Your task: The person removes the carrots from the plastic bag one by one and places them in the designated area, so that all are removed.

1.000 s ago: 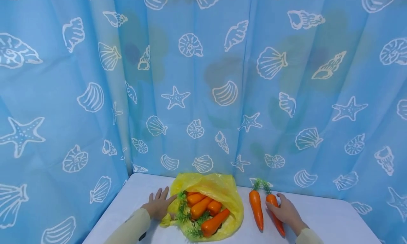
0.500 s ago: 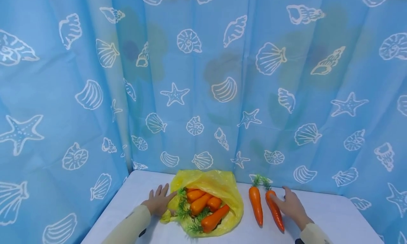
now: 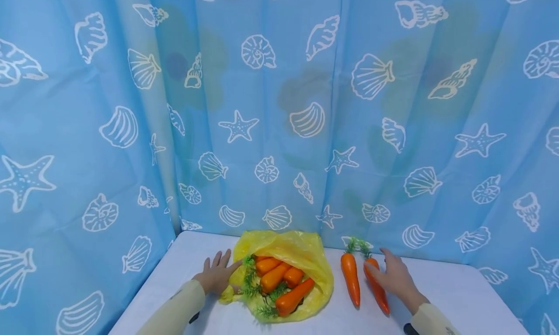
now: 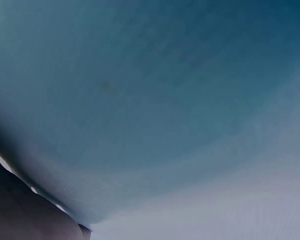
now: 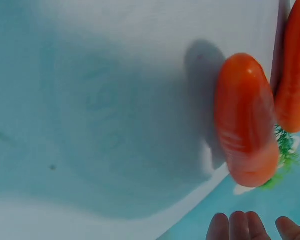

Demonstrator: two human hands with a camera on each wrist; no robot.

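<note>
A yellow plastic bag [image 3: 325,281] lies on its side with its mouth toward me, and several orange carrots [image 3: 272,279] with green tops show inside it. My left hand [image 3: 214,277] rests at the bag's left edge, fingers spread, its thumb side against the plastic. To the right of the bag lie two more carrots side by side: a left carrot [image 3: 350,279] and a right carrot [image 3: 376,286]. My right hand [image 3: 396,276] is beside the right carrot with fingers extended; in the right wrist view its fingertips [image 5: 240,227] stand apart from that carrot [image 5: 246,120].
All lies on a white-covered table [image 3: 445,296]. A blue curtain [image 3: 279,107] printed with white shells and starfish hangs close behind and to the left. The left wrist view holds mostly blurred pale surface, with a dark part of the hand [image 4: 30,210] in its corner.
My right hand has let go of the right carrot, its fingers straightening and shifting off to the right. The left hand and bag stay put, while the head view tilts slightly downward.
</note>
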